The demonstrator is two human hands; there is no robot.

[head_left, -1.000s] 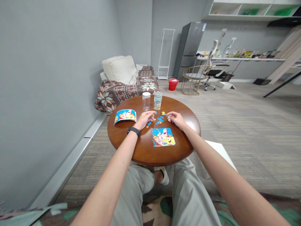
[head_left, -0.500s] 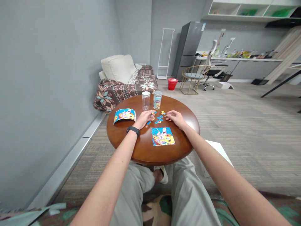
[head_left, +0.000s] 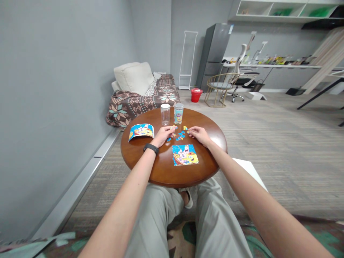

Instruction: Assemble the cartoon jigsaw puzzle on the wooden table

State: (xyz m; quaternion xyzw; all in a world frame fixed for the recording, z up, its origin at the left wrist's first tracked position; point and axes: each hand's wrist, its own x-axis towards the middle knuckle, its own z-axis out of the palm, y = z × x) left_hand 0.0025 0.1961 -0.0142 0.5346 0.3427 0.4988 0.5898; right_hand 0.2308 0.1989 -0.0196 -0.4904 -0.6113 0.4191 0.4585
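Note:
Several loose jigsaw puzzle pieces (head_left: 180, 135), blue and yellow, lie scattered on the round brown table (head_left: 161, 172) between my hands. My left hand (head_left: 165, 135), with a black wristband, curls at the left of the pieces; its fingers are closed on a small puzzle piece at the fingertips. From the right, my right hand (head_left: 199, 134) reaches in with fingers bent together, a small blue-and-yellow piece at its fingertips. Nearer to me lies a square cartoon puzzle (head_left: 185, 154), its pieces joined. A curved picture sheet (head_left: 141, 131) with the same cartoon stands at the left.
A clear jar (head_left: 165, 115) with a white lid and a printed jar (head_left: 178, 114) with a grey lid stand at the table's far side. Beyond are a patterned sofa (head_left: 134, 107), a red bin (head_left: 196, 95) and chairs. A white box (head_left: 248, 170) is low at the right.
The whole view has shifted slightly left. My left fingers have drawn closer together, and my right fingertips have moved slightly at the edge of the loose pieces.

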